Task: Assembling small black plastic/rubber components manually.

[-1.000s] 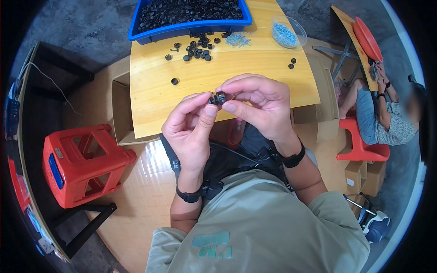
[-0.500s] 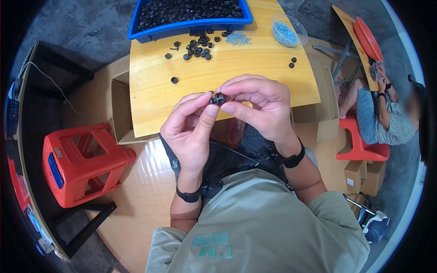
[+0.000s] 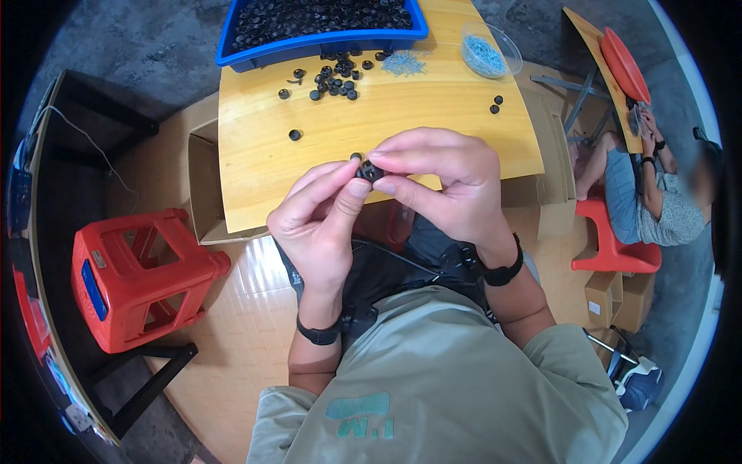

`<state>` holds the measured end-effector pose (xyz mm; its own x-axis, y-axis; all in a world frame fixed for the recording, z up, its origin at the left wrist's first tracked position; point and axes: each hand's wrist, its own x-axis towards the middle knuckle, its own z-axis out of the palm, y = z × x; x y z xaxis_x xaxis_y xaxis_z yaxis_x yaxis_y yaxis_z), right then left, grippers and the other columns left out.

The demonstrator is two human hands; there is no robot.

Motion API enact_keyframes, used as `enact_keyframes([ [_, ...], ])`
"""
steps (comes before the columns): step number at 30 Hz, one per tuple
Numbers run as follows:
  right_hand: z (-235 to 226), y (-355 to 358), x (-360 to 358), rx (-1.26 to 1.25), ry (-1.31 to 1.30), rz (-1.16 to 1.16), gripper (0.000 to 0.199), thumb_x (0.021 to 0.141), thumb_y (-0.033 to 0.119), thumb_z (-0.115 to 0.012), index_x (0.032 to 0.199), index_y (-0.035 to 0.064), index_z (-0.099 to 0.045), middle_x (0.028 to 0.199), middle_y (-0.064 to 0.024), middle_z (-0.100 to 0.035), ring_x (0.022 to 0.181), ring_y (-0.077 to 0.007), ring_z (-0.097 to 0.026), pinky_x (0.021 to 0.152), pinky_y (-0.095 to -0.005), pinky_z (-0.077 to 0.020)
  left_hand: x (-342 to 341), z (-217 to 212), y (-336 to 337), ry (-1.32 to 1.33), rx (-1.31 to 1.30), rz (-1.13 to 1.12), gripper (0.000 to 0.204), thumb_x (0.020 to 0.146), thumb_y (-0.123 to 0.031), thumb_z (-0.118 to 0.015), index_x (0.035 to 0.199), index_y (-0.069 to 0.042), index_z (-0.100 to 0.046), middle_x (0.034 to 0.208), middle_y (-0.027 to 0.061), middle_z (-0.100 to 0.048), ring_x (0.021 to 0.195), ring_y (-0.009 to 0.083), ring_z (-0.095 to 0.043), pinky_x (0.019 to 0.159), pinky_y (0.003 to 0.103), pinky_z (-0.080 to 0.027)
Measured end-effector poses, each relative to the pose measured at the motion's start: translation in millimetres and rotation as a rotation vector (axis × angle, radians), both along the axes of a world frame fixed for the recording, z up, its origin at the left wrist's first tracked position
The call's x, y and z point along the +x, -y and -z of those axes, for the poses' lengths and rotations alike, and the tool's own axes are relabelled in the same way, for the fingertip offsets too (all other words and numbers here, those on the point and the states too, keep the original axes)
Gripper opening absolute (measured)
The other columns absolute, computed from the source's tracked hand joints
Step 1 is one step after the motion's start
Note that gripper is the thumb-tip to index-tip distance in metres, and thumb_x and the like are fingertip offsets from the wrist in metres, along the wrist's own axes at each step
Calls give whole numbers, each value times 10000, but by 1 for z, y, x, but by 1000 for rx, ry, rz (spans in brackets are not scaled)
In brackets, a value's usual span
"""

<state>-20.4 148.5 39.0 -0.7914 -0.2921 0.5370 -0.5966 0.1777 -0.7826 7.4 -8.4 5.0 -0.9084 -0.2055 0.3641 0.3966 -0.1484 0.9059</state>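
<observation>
Over the table's near edge, my left hand [image 3: 321, 220] and my right hand [image 3: 452, 178] meet and pinch a small round black plastic part [image 3: 370, 172] between thumbs and fingertips. The part looks hollow with an opening facing up; its finer shape is partly covered by the fingers. Right by my left index fingertip shows another small dark round piece [image 3: 356, 156]; whether it is held or lies on the table I cannot tell. The closest loose black cap [image 3: 294, 134] lies on the wooden table [image 3: 433, 100], beyond my left hand.
A blue tray [image 3: 325, 45] full of black parts stands at the far side. Before it lie several loose black caps [image 3: 338, 83] and a pile of light blue sticks [image 3: 404, 63]. A clear bowl [image 3: 512, 58] holds more. A red stool [image 3: 147, 271] is left; another person [image 3: 657, 201] sits right.
The black part has turned in my fingers, and its round opening now faces up. My right hand's fingers have shifted slightly around it.
</observation>
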Motion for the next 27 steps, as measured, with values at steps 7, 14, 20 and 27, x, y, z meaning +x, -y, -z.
enact_keyframes([
  [7,-8,7,5,167,-178,111,245,702,21,-751,941,31,-699,949,-93,-679,827,-238,-668,700,-294,-545,-1,5,-1,156,404,157,225,803,61,-689,1027,62,-662,918,132,-686,803,137,-652,747,237,-538],
  [14,2,4,2,142,-237,112,248,687,28,-759,927,44,-702,929,-79,-689,803,-230,-671,679,-302,-544,1,1,2,187,391,216,215,797,72,-689,1011,57,-669,936,143,-690,821,147,-662,771,248,-542],
  [20,0,3,3,186,-278,130,235,679,25,-760,906,44,-700,916,-79,-690,785,-225,-669,661,-302,-538,1,3,2,249,354,206,216,792,71,-695,1006,50,-674,925,137,-693,816,144,-663,780,250,-538],
  [27,2,1,1,95,-323,106,241,666,31,-770,898,44,-706,893,-86,-692,766,-222,-669,650,-298,-531,6,-4,0,202,344,213,210,791,66,-701,999,44,-679,907,124,-693,801,130,-657,748,234,-531],
])
